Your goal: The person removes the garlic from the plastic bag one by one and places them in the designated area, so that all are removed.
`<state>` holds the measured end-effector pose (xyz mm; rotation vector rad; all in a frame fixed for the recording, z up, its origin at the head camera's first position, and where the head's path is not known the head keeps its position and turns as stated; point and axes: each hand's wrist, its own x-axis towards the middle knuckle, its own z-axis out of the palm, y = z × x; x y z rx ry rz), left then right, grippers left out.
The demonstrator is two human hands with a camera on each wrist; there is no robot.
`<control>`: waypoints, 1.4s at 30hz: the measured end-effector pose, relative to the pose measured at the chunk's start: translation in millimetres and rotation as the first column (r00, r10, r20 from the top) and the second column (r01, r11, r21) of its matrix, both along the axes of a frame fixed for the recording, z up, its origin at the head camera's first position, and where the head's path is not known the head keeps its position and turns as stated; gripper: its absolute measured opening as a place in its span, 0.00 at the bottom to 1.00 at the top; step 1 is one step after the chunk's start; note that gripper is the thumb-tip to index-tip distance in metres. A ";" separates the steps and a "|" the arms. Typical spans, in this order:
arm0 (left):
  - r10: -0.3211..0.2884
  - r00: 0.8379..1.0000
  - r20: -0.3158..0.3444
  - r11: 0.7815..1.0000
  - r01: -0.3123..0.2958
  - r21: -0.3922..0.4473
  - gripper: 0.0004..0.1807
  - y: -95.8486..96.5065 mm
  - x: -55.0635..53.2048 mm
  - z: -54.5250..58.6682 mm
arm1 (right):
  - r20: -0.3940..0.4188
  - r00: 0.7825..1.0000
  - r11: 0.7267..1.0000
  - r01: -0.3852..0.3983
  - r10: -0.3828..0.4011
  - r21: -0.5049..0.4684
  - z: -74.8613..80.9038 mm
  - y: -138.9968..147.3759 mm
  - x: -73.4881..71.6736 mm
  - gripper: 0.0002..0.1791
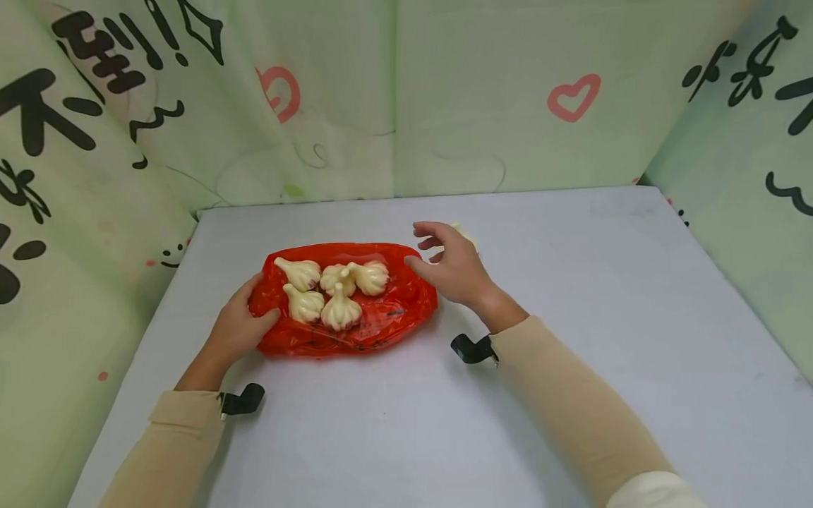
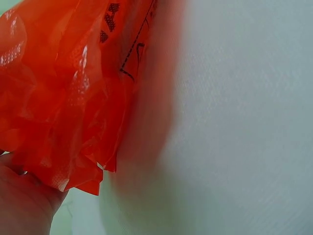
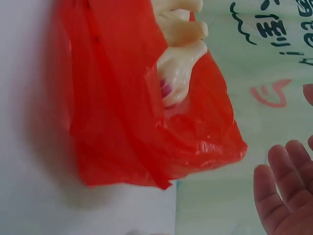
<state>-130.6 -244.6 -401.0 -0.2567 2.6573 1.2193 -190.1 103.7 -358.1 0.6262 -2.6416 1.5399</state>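
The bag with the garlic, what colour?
The bag is red, seen best in the head view.

5 garlic bulbs [image 1: 341, 312] in bag [image 1: 409, 310], tbl [image 1: 387, 423] below, curtain [image 1: 473, 113] behind

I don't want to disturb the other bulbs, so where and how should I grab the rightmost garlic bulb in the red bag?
Grip the rightmost garlic bulb by its rounded body, probably best with the right hand from above and the right. Its stem points left toward the other bulbs, which crowd that side, while bare red bag lies to its right, leaving room there.
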 end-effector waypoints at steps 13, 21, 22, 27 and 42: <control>0.003 1.000 0.003 1.000 -0.003 -0.003 0.45 -1.1 1.4 1.0 | 0.118 0.976 0.944 -0.207 0.182 0.255 -8.4 -38.3 -4.7 0.29; -0.006 1.000 0.007 1.000 0.006 0.000 0.45 -1.4 1.1 1.4 | 0.180 0.966 0.911 -0.238 0.186 0.338 -12.3 -50.4 -8.0 0.31; -0.006 1.000 0.008 1.000 0.006 0.001 0.45 -1.5 1.0 1.2 | 0.187 0.965 0.911 -0.237 0.182 0.337 -13.4 -51.5 -8.5 0.31; -0.006 1.000 0.006 1.000 0.006 0.009 0.46 -1.8 1.0 0.7 | 0.192 0.967 0.912 -0.226 0.167 0.344 -19.7 -55.9 -11.9 0.30; -0.009 1.000 -0.003 1.000 0.009 0.009 0.45 -1.9 1.4 0.3 | 0.209 0.967 0.906 -0.214 0.145 0.365 -28.6 -61.4 -16.5 0.31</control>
